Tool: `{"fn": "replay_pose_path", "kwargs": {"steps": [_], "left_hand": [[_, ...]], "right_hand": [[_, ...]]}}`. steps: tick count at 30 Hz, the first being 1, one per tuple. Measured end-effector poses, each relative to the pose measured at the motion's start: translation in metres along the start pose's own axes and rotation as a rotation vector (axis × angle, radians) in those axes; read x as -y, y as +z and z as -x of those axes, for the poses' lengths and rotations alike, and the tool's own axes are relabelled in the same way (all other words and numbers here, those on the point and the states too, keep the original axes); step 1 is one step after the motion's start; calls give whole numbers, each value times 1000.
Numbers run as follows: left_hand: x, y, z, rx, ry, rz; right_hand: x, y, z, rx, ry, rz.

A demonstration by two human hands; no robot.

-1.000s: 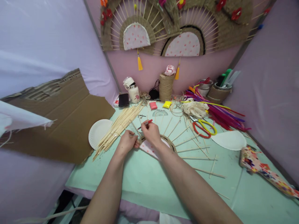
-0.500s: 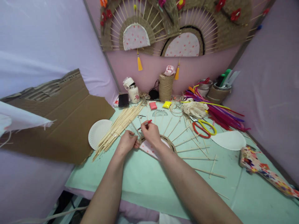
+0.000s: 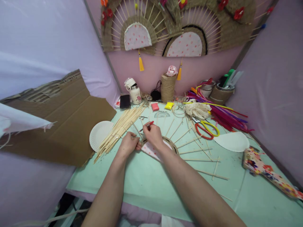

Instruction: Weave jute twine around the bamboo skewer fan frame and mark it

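Note:
My right hand [image 3: 153, 135] is closed around a red pen [image 3: 147, 125], its tip pointing left over a clear ruler [image 3: 136, 130]. My left hand [image 3: 129, 144] presses down with curled fingers on the ruler's near end, beside a thin wooden stick. Both hands sit at the left edge of a half-round fan piece [image 3: 158, 147] with a twine rim and dotted pink fabric. Wooden sticks [image 3: 189, 145] spread out from that piece across the green table [image 3: 151, 183].
A bundle of wooden skewers [image 3: 119, 127] and a white paper plate [image 3: 99, 135] lie to the left, next to a cardboard sheet [image 3: 63, 126]. Red-and-yellow scissors [image 3: 206, 129], pipe cleaners [image 3: 221, 115], a twine spool [image 3: 168, 87] and a phone [image 3: 125, 101] stand farther back.

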State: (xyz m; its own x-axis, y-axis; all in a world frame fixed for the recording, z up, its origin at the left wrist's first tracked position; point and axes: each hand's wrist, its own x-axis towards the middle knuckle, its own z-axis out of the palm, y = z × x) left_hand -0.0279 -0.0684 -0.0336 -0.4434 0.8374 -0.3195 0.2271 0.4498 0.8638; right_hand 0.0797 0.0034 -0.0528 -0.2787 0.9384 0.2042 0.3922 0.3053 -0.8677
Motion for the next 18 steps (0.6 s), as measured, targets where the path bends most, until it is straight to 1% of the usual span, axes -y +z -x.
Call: {"fn": "replay_pose_path", "kwargs": {"steps": [8, 12, 18], "left_hand": [[-3, 1, 2, -2, -18, -7], [-5, 1, 3, -3, -16, -12], [-2, 0, 1, -1, -2, -7]], "right_hand": [[-2, 2, 0, 13, -9, -16], [-2, 1, 1, -4, -11, 9], [-1, 0, 1, 4, -8, -22]]}}
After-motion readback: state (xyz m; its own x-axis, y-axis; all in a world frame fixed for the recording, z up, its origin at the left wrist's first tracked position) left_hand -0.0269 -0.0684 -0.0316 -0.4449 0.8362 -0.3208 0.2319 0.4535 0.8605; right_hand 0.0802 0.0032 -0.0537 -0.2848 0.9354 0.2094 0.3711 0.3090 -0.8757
